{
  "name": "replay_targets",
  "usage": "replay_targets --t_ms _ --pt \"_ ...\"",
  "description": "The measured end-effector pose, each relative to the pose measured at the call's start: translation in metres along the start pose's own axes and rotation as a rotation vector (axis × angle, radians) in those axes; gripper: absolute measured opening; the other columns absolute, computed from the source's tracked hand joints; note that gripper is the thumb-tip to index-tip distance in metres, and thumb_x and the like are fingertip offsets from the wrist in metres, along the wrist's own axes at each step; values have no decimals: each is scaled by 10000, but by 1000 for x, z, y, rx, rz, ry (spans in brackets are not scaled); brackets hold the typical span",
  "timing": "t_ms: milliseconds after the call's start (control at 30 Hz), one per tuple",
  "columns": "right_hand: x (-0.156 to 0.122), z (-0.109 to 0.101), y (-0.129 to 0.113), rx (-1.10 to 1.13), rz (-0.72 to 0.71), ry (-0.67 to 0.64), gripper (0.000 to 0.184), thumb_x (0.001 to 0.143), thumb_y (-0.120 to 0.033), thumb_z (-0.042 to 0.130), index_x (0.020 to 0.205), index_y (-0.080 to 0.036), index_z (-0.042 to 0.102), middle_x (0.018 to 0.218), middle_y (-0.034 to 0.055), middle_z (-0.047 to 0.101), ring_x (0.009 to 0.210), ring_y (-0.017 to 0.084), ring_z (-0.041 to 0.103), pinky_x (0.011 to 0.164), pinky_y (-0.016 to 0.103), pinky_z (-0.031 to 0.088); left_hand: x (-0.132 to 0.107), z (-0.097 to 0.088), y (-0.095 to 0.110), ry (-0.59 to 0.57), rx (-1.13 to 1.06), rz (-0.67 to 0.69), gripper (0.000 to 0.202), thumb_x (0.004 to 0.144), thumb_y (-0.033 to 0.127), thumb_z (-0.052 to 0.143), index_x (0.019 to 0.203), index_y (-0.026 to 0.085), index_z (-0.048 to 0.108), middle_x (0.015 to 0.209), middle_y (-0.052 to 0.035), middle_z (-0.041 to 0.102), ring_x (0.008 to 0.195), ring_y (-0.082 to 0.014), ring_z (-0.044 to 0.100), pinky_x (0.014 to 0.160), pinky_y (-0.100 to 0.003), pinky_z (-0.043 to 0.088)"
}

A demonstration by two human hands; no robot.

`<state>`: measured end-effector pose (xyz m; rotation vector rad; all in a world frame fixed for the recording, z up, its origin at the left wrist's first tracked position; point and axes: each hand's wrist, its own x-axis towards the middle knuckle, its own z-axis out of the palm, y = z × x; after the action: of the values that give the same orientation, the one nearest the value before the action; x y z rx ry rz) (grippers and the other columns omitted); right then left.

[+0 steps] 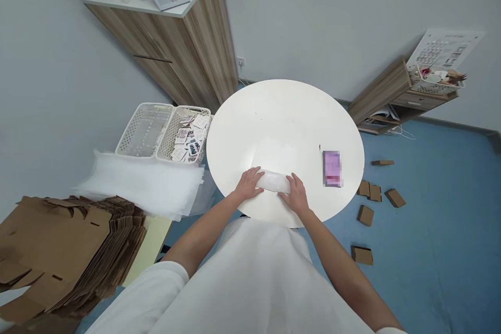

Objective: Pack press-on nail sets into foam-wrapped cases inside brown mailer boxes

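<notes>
A small white wrapped bundle of thin foam sheet [273,181] lies near the front edge of the round white table [282,125]. My left hand [248,185] presses on its left end with fingers curled over it. My right hand [295,194] holds its right end, fingers closed on the wrap. A blurred purple flat item [332,168] lies on the table to the right of my hands.
Two white baskets [164,132], one with small printed cards, stand left of the table. A stack of white foam sheets [144,182] and a pile of flat cardboard blanks [66,250] lie at left. Small brown boxes [370,203] are scattered on the blue floor at right. Wooden cabinets stand along the walls.
</notes>
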<state>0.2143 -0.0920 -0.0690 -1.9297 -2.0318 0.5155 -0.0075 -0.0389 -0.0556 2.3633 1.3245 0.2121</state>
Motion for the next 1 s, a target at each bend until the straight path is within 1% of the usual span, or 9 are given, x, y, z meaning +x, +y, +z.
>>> replay_targets --t_ms 33,100,200,400,667,800,900,1000 --pt "0 2 -1 -15 -8 -40 650 698 -473 528 1245 -200 309 1345 118 281 1198 275 290 919 408 323 1 1 0 -42 9 37 580 692 362 584 1216 226 375 1344 -79 316 1212 -258 287 971 -390 250" --pt "1 5 -3 -41 -8 -118 666 686 -448 551 1255 -208 300 1355 108 281 1202 269 292 915 399 327 2 3 1 -102 19 64 573 690 321 588 1215 232 375 1350 -70 320 1208 -246 300 970 -389 244" --pt "2 7 -6 -58 -1 -198 624 705 -394 541 1256 -221 308 1340 94 323 1211 264 285 911 401 324 4 5 3 -134 11 40 535 715 276 561 1215 249 371 1323 -57 369 1179 -230 342 962 -392 240" --pt "1 4 -8 -43 15 -237 549 731 -343 516 1239 -223 345 1325 90 356 1203 266 295 895 411 332 3 3 7 -160 -40 14 408 757 254 520 1153 279 424 1228 -33 467 1118 -216 403 960 -380 226" --pt "-8 1 -15 -69 12 -237 519 732 -299 519 1219 -209 366 1282 98 403 1155 277 334 853 402 369 -4 -3 11 -190 -68 38 377 772 279 516 1141 287 436 1201 -25 488 1114 -207 405 962 -358 215" --pt "-14 -4 -20 -79 -5 -242 485 743 -284 510 1203 -190 390 1233 103 451 1103 277 374 838 383 380 -9 -6 13 -233 -91 45 366 790 299 489 1152 280 439 1188 -35 502 1107 -208 409 962 -361 208" --pt "-20 -11 -23 -53 -7 -287 468 756 -298 497 1201 -190 403 1180 99 498 1028 268 429 819 365 384 -14 -10 14 -268 -127 76 350 811 327 450 1157 276 446 1155 -37 530 1090 -203 426 963 -361 204" --pt "-24 -20 -22 22 27 -375 474 766 -355 487 1212 -220 401 1154 83 524 1004 254 462 804 350 386 -17 -17 14 -321 -186 78 344 828 369 410 1156 281 462 1134 -34 553 1079 -200 446 963 -357 207"
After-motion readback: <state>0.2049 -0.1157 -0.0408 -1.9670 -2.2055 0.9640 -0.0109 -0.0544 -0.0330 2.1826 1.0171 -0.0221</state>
